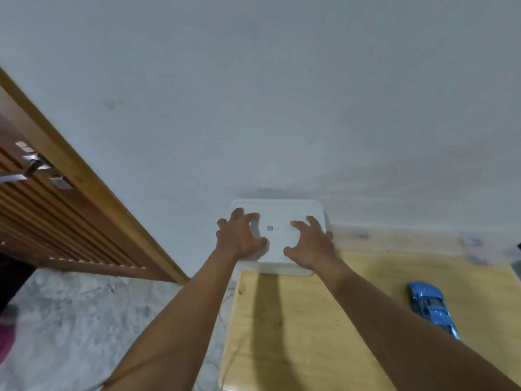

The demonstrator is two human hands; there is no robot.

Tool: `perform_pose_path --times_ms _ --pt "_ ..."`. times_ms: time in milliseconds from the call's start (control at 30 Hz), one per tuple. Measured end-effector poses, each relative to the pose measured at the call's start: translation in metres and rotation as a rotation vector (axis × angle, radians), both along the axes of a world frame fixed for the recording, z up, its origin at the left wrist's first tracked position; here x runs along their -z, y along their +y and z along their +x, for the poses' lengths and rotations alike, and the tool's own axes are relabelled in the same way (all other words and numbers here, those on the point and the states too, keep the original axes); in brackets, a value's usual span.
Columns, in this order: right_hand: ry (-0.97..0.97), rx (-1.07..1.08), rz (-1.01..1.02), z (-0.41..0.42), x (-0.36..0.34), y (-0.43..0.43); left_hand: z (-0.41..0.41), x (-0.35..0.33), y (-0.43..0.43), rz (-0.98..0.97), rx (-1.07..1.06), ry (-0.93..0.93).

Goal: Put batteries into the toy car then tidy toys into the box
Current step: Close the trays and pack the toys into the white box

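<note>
Status: the tidying is not complete. The blue toy car lies on the wooden surface, well apart from the white box and to its right, so it is not yet stowed. Whether it has its batteries cannot be determined; no batteries are in view and its underside is hidden.

The box sits at the far edge of the surface, against the wall, with its lid in place. The left hand and the right hand both rest on the lid, fingers spread and arched, tips and thumbs on its top. It is unclear whether the outer fingers hook over the side edges.

In my judgement the lid must come off before the car can go in.

Surroundings: a slatted wooden door with a metal handle stands to the left, above a mottled stone floor. Nothing lies between car and box.
</note>
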State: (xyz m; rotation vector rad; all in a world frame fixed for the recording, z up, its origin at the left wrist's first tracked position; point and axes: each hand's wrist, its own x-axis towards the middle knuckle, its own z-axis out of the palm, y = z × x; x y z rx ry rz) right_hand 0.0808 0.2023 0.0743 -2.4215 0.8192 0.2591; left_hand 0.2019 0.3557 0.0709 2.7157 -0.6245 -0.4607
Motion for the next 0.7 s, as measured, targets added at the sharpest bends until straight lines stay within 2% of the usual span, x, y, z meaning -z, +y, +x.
perform_pose_path --times_ms 300,467,700 --pt "0.01 0.089 -0.026 0.021 0.021 0.002 0.037 0.027 -0.005 0.014 0.117 0.03" --pt "0.029 0.046 -0.075 0.025 0.031 -0.003 0.043 0.035 0.001 0.015 0.13 0.016" --pt "0.087 0.004 -0.085 0.028 0.041 -0.012 0.043 0.038 0.0 0.124 0.106 0.074"
